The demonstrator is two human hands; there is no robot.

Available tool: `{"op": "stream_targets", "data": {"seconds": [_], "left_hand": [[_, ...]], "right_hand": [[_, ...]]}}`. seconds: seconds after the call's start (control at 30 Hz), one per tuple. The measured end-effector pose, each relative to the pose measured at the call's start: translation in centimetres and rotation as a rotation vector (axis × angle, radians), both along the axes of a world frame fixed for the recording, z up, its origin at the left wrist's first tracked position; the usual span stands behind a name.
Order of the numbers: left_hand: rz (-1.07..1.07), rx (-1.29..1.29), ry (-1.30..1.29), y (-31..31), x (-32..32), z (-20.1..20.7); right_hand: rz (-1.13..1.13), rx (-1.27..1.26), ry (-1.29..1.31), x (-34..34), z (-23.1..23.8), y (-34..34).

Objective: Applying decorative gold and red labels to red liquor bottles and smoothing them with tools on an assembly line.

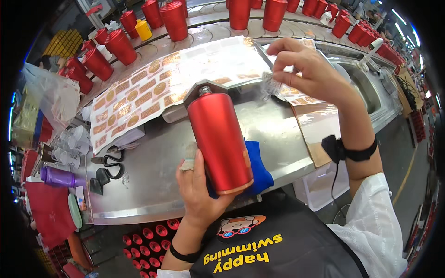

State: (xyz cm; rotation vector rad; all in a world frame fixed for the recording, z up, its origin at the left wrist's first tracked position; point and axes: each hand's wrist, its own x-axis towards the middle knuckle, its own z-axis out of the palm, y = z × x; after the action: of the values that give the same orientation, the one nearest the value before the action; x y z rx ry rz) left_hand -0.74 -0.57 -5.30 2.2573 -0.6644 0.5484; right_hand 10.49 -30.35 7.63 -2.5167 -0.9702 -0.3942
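My left hand (199, 190) is closed round the lower left side of a glossy red metal bottle (218, 134) with a copper-coloured rim at its near end. A pale wrap covers one of its fingers. The bottle leans away from me, its narrow silvery neck resting at a grey angular metal support (191, 96). A small gold label shows faintly on the bottle's right side. Raised at the upper right, my right hand (306, 69) has bent fingers, with a crumpled clear film (270, 85) at the thumb and fingertip. Blue cloth (257, 169) lies under the bottle.
Sheets of gold labels (148, 90) spread over the steel bench (269, 123). Beyond, red bottles (174, 21) and a yellow one (143, 29) stand on a curved conveyor. Black scissors (113, 164) and a purple cup (58, 176) lie left; a sink (366, 88) sits right.
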Motion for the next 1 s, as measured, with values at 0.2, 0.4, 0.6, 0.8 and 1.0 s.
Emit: {"op": "stream_targets", "data": {"seconds": [0.2,0.4,0.6,0.8,1.0], "left_hand": [[0.004,0.186,-0.152,-0.1,0.2,1.6],[-0.274,-0.718,0.482,0.7,2.4,1.2],[-0.240,-0.801,0.515,-2.1,6.2,2.3],[-0.162,-0.771,0.555,-2.1,6.4,1.2],[-0.173,-0.852,0.585,-2.3,7.2,1.3]], "right_hand": [[0.164,0.316,0.239,-3.1,-2.3,7.3],[0.113,0.311,0.084,-2.5,-5.0,8.7],[0.058,0.354,0.046,-2.5,-5.9,9.4],[-0.051,0.556,-0.024,-3.3,-7.2,9.3],[-0.079,0.618,-0.016,-5.3,-8.0,10.1]]}}
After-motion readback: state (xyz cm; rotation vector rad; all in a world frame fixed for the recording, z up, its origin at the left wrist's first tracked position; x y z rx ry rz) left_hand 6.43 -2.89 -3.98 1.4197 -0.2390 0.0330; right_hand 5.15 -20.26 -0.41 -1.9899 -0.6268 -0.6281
